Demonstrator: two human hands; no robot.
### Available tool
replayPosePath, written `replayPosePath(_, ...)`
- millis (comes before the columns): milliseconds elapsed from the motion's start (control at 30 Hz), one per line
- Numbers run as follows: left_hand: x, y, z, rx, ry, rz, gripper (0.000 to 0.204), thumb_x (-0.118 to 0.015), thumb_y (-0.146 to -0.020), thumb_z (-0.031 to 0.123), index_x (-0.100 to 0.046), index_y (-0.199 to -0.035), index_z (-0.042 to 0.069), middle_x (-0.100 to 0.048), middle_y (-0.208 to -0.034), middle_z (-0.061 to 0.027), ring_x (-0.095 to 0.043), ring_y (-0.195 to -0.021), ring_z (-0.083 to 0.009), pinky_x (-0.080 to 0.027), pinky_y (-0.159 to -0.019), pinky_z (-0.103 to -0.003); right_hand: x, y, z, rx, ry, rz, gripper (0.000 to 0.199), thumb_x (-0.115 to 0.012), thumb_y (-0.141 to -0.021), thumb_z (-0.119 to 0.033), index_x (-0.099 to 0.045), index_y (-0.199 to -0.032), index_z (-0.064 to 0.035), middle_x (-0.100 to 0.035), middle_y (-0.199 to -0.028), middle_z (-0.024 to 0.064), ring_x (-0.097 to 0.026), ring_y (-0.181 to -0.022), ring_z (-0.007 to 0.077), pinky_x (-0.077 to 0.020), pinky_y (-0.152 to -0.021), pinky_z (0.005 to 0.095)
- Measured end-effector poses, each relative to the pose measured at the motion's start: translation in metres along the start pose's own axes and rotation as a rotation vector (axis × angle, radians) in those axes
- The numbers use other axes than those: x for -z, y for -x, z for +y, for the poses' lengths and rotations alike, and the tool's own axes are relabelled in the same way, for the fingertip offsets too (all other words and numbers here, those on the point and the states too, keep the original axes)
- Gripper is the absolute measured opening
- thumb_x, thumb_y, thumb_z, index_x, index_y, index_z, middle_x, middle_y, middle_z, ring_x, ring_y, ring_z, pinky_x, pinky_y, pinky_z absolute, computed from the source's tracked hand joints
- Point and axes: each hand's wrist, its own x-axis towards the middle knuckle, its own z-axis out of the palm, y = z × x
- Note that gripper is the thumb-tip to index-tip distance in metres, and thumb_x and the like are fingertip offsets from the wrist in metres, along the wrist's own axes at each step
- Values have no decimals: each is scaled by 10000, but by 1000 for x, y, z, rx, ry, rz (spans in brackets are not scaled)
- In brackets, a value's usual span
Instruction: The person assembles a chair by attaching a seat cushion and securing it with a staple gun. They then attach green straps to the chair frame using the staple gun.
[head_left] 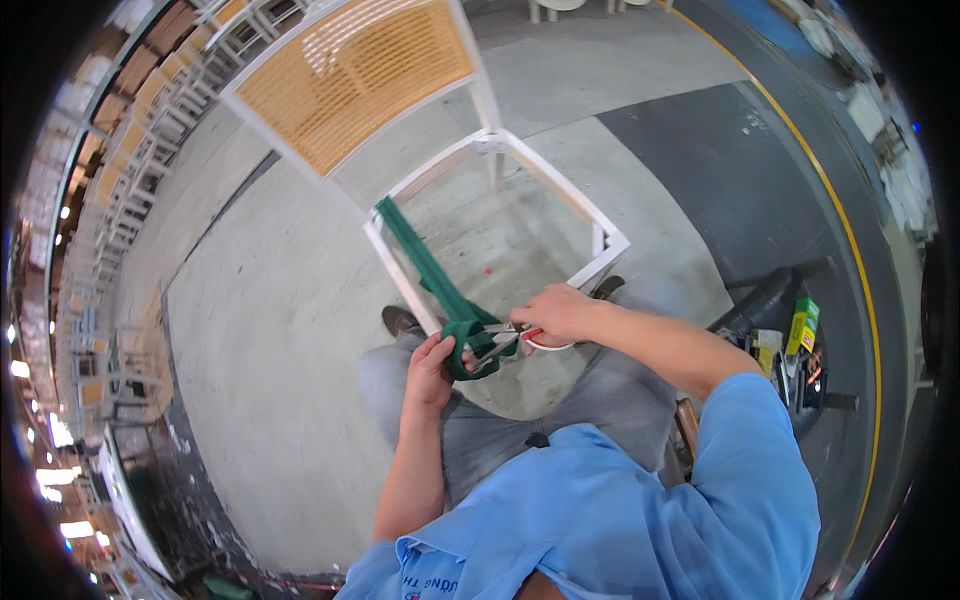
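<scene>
A white chair frame point(585, 207) with a woven cane back point(350, 80) stands in front of my knees, its seat opening unfilled. Along the left rail of the seat runs a green strap point(425, 262), gathering into a loop or roll at the near corner. My left hand point(430, 368) is closed on that gathered end. My right hand point(558, 315) grips a pair of scissors point(535, 338) with red and white handles. Their blades point left, over the gathered strap; whether the strap lies between them I cannot tell.
At my right, a dark round stool or stand point(765, 305) holds a green and yellow box point(803, 326) and several hand tools. Rows of similar chairs point(140, 165) line the left side. A yellow floor line point(835, 200) curves along the right.
</scene>
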Motion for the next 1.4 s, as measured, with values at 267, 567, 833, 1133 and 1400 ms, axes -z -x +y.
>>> replayPosePath(267, -75, -24, -30, -23, -332, -358, 224, -685, -913, 99, -626, -1110, 8, -599, -1316, -169, -645, -1103, -300, -508, -968, -366, 36, 193, -15, -983, -474, 924, 479, -819, -817, -356, -600, -1138, -76, -645, -718, 76, -613, -629, 252, -493, -626, 355)
replayPosePath(567, -79, -82, -89, -499, -1868, -519, 266, -779, -784, 155, -669, -1017, 93, -589, -1281, -216, -620, -1063, -434, -520, -913, -463, -76, 425, -83, -2132, -190, 1029, 746, -775, -804, -464, -495, -1386, -89, -680, -1172, 233, -653, -1094, 418, -510, -928, 485)
replayPosePath(833, -77, -60, -83, -430, -1896, -448, 151, -652, -870, 243, -705, -999, 187, -639, -1113, -194, -676, -900, -381, -554, -785, -486, -112, 486, -88, -2128, -1, 761, 558, -645, -894, -300, -517, -1408, -125, -535, -1321, 249, -523, -1240, 436, -455, -1018, 480)
replayPosePath(1133, -24, 9, -79, -218, -1936, -483, 165, -663, -889, 217, -681, -1046, 167, -559, -1153, -221, -651, -972, -409, -555, -819, -487, -73, 438, -47, -1752, 259, 974, 725, -741, -844, -147, -415, -1489, -86, -450, -1365, 265, -501, -1229, 442, -412, -1051, 464)
replayPosePath(1400, -70, -11, -34, -355, -1324, -201, 303, -736, -858, 158, -686, -1142, 66, -642, -1112, -96, -660, -957, -254, -517, -878, -363, 7, 275, -1, -941, -483, 1215, 287, -673, -950, -166, -653, -1195, -18, -686, -1094, 95, -642, -1007, 179, -498, -915, 317)
